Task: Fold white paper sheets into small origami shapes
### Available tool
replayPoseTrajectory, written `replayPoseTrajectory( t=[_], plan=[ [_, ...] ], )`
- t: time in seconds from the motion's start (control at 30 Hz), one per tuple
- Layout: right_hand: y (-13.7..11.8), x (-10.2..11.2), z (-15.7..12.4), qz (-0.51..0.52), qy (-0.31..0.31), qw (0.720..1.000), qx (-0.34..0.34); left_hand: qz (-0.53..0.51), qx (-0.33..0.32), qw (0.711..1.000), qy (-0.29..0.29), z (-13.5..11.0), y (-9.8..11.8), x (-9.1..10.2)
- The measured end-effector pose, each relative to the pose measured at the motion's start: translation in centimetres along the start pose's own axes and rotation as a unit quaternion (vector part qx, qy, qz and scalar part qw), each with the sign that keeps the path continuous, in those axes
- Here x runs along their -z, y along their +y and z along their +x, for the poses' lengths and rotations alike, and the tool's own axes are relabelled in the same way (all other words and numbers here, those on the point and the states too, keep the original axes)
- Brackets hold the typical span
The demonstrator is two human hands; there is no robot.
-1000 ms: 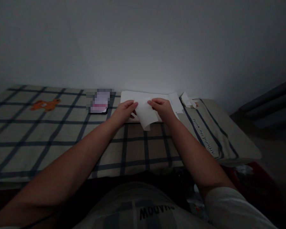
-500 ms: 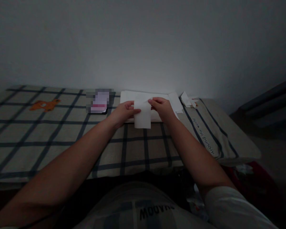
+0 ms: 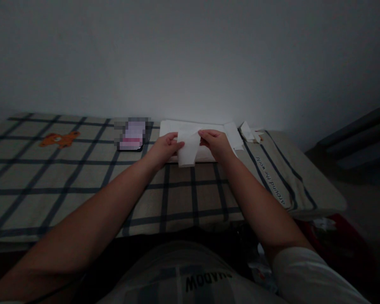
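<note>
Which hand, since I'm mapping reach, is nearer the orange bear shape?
Left. The left hand is to the right of the orange bear shape, beyond the phone; the right hand is farther off on that same side.

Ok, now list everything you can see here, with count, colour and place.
held paper: one piece, white, between both hands
paper pile: one, white, behind and below the hands, near the wall
paper scraps: several, whitish, right of the pile
phone: one, black edge, pale pixelated screen, left of the pile
bear figure: one, orange, far left; printed or loose, cannot tell
checked cloth: one, beige with dark blue lines, under these things
wall: one, grey in this dim light, behind
red item: one, lower right, too dark to identify
shirt: one, pale with dark lettering, bottom centre
left hand: one, pinching the held paper's left side
right hand: one, pinching its upper right corner
</note>
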State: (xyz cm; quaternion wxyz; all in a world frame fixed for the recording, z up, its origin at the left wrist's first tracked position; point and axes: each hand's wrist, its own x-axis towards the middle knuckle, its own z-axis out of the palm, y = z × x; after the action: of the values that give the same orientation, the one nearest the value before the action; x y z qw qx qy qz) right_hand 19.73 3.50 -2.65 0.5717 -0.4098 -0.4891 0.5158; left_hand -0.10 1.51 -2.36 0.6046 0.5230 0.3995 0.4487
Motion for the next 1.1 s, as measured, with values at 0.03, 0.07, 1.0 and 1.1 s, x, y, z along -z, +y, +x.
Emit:
replayPoseTrajectory(
  t=[0.03,0.07,1.0,1.1],
  plan=[
    [0.0,0.0,0.0,-0.002,0.000,1.000,0.003,0.015,-0.006,0.999,0.031,0.0,0.1,0.0],
    [0.0,0.0,0.0,-0.003,-0.004,1.000,0.006,0.028,-0.012,0.998,0.059,-0.1,0.2,0.0],
    [-0.2,-0.4,-0.4,0.004,-0.049,0.998,-0.030,0.051,0.014,0.994,0.092,-0.8,0.8,-0.2],
    [-0.3,-0.3,-0.4,0.015,-0.068,0.997,-0.038,0.036,0.016,0.996,0.081,-0.8,0.8,-0.2]
  ],
)
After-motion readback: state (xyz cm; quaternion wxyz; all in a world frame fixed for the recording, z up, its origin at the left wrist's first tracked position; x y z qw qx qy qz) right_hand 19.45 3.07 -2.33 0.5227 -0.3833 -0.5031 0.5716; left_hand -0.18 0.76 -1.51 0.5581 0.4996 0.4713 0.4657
